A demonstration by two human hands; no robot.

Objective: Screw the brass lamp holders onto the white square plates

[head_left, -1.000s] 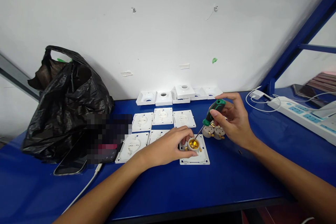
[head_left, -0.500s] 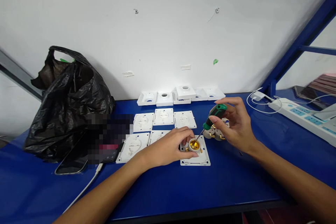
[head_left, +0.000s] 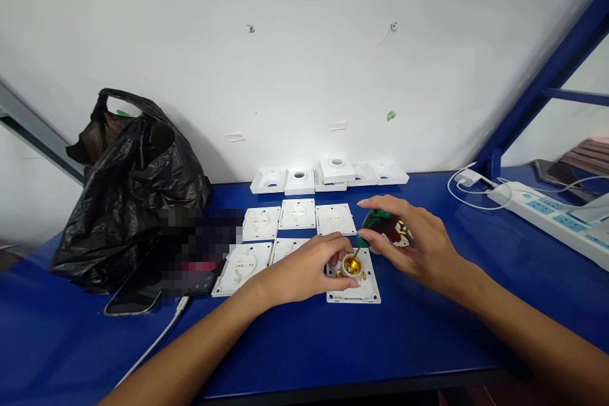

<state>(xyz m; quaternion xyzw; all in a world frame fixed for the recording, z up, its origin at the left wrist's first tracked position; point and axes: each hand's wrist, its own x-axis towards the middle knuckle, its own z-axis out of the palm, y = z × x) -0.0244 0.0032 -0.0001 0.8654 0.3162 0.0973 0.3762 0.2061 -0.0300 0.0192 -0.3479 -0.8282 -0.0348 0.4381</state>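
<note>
A pixelated patch [head_left: 200,247] hides items beside the phone [head_left: 136,292] (partly covered).

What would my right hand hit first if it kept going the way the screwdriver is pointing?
Likely the brass lamp socket: the right hand aims the screwdriver down-left, its tip at the socket's mouth, which the left hand steadies on a white plate.

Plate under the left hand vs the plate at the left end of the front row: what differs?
The worked plate carries a lamp socket with a brass inside; the left plate shows only a low white centre. The left hand holds the socket on the worked plate and the right hand keeps a green screwdriver in it; the left plate lies untouched. Both are white, square and flat on the blue table.
</note>
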